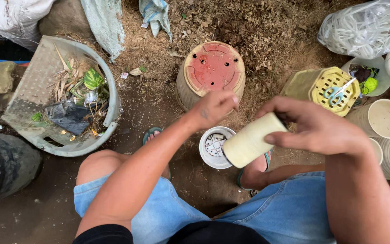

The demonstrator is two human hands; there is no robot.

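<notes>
Fingers (pixel 280 137) of the right hand (pixel 314 129) wrap around a cream spool (pixel 249 141), gripping its upper end, thumb underneath. Left hand (pixel 213 108) hovers just above the spool's far end, fingers curled, holding nothing visible. A white pot (pixel 213 147) sits on the ground below.

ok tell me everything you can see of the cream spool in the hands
The cream spool is a cylinder that looks wound with fine pale thread, smooth-sided, its flat end facing the camera. It lies tilted, held in the air above a small white pot. The right hand grips its upper end; the left hand hovers just above, seemingly not touching it.
</notes>
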